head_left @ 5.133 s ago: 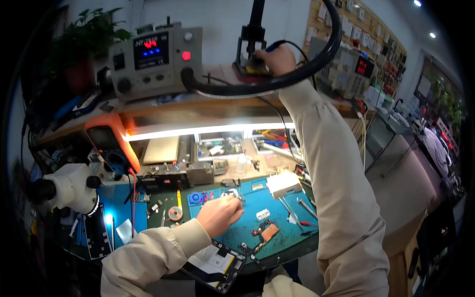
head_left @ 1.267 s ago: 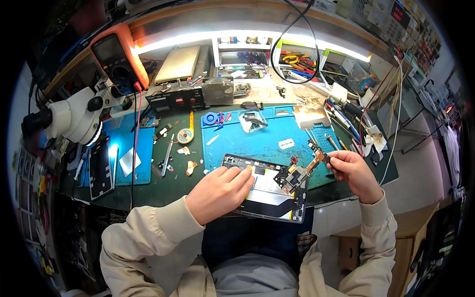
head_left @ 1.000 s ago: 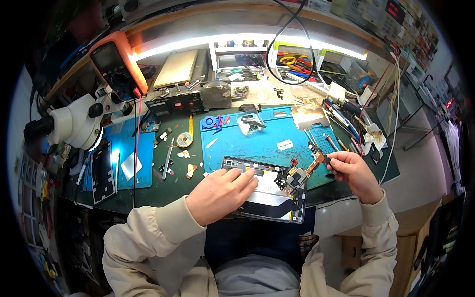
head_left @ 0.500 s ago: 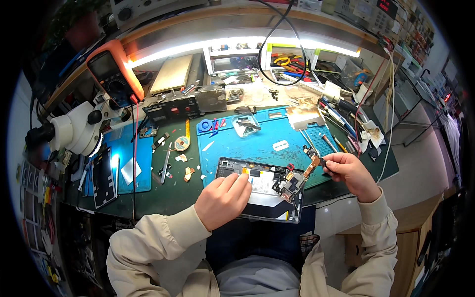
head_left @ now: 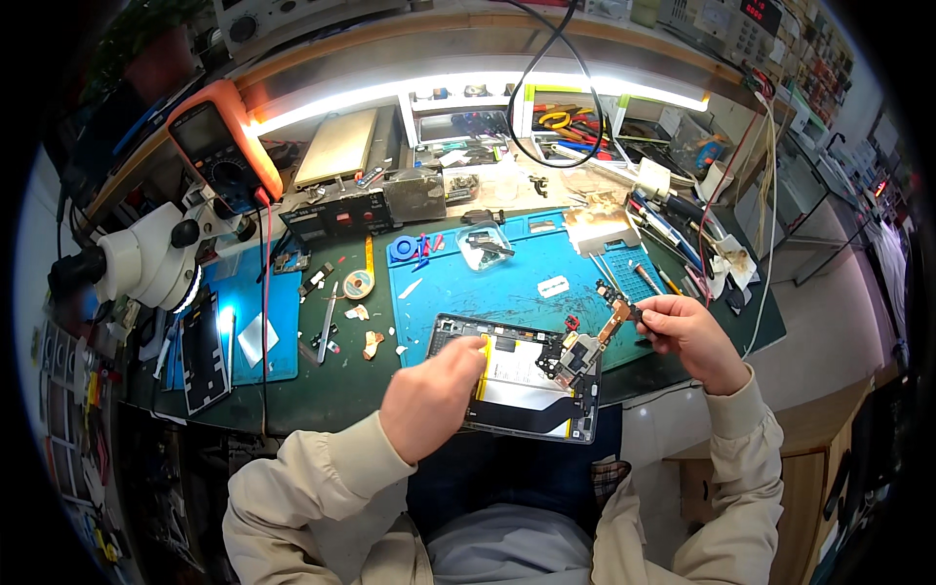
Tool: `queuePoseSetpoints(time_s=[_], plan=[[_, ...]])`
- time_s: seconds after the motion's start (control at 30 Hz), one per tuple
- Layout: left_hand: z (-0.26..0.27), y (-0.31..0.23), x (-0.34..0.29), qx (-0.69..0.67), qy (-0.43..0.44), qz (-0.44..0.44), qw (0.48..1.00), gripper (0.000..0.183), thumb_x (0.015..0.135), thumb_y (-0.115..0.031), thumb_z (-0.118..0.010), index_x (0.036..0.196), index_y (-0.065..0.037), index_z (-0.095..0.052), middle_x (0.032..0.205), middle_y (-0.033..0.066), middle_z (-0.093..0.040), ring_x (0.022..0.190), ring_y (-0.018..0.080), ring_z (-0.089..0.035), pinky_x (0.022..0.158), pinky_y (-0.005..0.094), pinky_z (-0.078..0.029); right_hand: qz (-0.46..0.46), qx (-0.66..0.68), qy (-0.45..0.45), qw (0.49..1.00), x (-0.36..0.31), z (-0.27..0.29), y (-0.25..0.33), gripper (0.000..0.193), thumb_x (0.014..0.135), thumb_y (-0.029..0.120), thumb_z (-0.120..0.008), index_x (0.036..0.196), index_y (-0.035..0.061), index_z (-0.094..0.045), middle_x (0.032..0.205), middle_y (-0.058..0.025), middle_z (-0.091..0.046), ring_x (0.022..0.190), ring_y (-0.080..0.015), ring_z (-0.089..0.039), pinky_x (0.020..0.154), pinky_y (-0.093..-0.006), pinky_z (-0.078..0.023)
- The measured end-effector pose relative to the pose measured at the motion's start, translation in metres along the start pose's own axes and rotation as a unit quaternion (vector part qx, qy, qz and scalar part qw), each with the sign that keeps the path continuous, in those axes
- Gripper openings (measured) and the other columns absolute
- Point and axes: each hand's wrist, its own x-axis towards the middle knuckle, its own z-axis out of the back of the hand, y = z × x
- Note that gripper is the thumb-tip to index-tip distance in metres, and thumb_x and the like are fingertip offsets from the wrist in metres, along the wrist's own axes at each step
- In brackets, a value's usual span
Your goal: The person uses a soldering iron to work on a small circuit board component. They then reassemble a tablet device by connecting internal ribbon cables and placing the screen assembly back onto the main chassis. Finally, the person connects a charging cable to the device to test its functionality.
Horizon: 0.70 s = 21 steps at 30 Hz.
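Note:
An opened tablet lies at the bench's front edge, its inside facing up, with a white battery and a black flex strip across it. Over its left part is my left hand, fingers closed near the battery's yellow edge; what they hold, if anything, is hidden. My right hand pinches the end of a circuit board with copper-coloured and metal parts. The board slants over the tablet's right end; whether it touches the tablet I cannot tell.
A blue mat bears a clear box of small parts and a white blade-shaped piece. Tweezers and pens crowd the right. At left stand a microscope and an orange multimeter; its red lead hangs down.
My left hand has drawn slightly left and back, uncovering more of the battery. The tablet has shifted a little to the right. My right hand keeps hold of the circuit board, nearly still.

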Motion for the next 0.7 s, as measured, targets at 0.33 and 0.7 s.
queuePoseSetpoints(time_s=[0.33, 0.7], plan=[[0.063, 0.074, -0.028, 0.247, -0.123, -0.014, 0.961, 0.037, 0.084, 0.003, -0.068, 0.120, -0.005, -0.076, 0.117, 0.0115, -0.075, 0.109, 0.0297, -0.074, 0.094, 0.0400, -0.060, 0.007, -0.009, 0.019, 1.000, 0.001, 0.003, 0.007, 0.024, 0.106, 0.019, -0.065, 0.123, 0.0038, -0.073, 0.095, 0.0030, -0.070, 0.076, -0.0035, -0.054, 0.068, -0.0200, -0.042], [0.057, 0.017, -0.034, -0.532, 0.057, 0.318, 0.783, 0.045, 0.114, -0.017, -0.053, 0.152, 0.005, -0.047, 0.125, 0.0178, -0.071, 0.102, 0.0212, -0.076, 0.085, 0.0324, -0.062, 0.077, -0.031, 0.163, 0.983, 0.044, -0.111, 0.029, 0.029, 0.106, 0.013, -0.064, 0.129, -0.0030, -0.071, 0.102, -0.0018, -0.070, 0.087, -0.0070, -0.059, 0.076, -0.0250, -0.049]])
